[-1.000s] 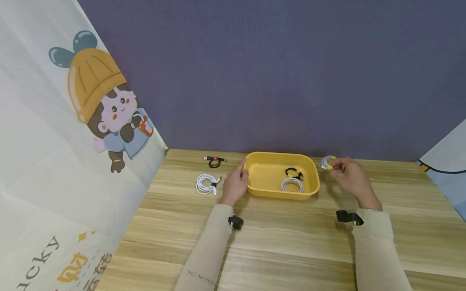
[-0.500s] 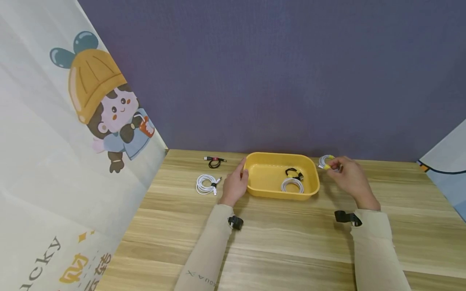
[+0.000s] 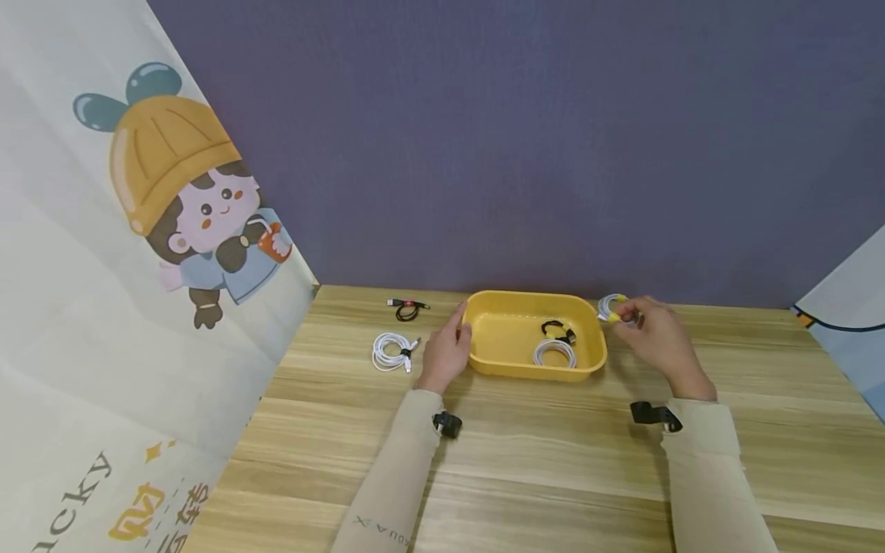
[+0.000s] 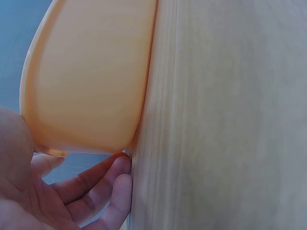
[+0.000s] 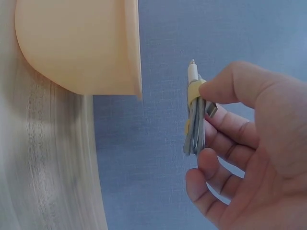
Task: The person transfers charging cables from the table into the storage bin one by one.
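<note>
A yellow plastic bin (image 3: 512,371) stands near the table's back edge. My left hand (image 3: 445,355) holds its left end, thumb at the rim and fingers low against the outside wall in the left wrist view. Just off the bin's right end, my right hand (image 3: 660,338) pinches a coiled grey-white charging cable (image 5: 195,112) with yellow ties between thumb and fingers. The coil is raised above the table, its white plug pointing up in the right wrist view. Inside the bin lie a coiled white cable (image 3: 555,353) and a small black cable (image 3: 553,328) with yellow parts.
Left of the bin, a black cable (image 3: 408,310) with a red tie and a coiled white cable (image 3: 391,352) with a black tie lie on the wooden table (image 3: 539,453). A dark blue partition (image 3: 484,153) rises behind; a printed white curtain (image 3: 62,322) hangs at left.
My right hand has moved slightly left with the grey-white cable, bringing it up to the bin's right rim. My left hand and the bin have stayed in place.
</note>
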The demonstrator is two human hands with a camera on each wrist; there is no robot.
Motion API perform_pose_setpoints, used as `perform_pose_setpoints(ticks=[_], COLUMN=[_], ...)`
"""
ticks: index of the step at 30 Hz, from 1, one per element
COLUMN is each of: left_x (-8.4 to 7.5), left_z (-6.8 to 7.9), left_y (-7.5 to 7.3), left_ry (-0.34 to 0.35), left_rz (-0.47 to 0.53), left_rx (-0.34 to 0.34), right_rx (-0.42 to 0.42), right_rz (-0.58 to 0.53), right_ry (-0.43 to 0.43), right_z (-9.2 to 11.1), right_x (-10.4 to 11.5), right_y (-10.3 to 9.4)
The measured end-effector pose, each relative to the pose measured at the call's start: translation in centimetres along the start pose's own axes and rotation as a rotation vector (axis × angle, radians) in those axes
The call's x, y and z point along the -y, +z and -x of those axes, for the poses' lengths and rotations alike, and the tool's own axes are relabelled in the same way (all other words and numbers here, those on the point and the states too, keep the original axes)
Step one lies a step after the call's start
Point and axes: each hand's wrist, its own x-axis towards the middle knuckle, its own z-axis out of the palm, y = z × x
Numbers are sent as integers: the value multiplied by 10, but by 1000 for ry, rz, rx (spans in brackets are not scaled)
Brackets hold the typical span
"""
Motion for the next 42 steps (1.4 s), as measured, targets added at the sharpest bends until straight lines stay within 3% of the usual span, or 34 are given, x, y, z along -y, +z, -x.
perform_pose_setpoints(ticks=[27,42], left_x=[-1,3], left_z=[0,11], left_y=[-1,-9], left_ry=[-7,13], left_rz=[-15,-9], left_rx=[5,31], right_rx=[-4,32], right_rz=[-2,-9], right_ry=[-72,-60], right_z=[-3,17], right_x=[11,35], right_y=[14,20])
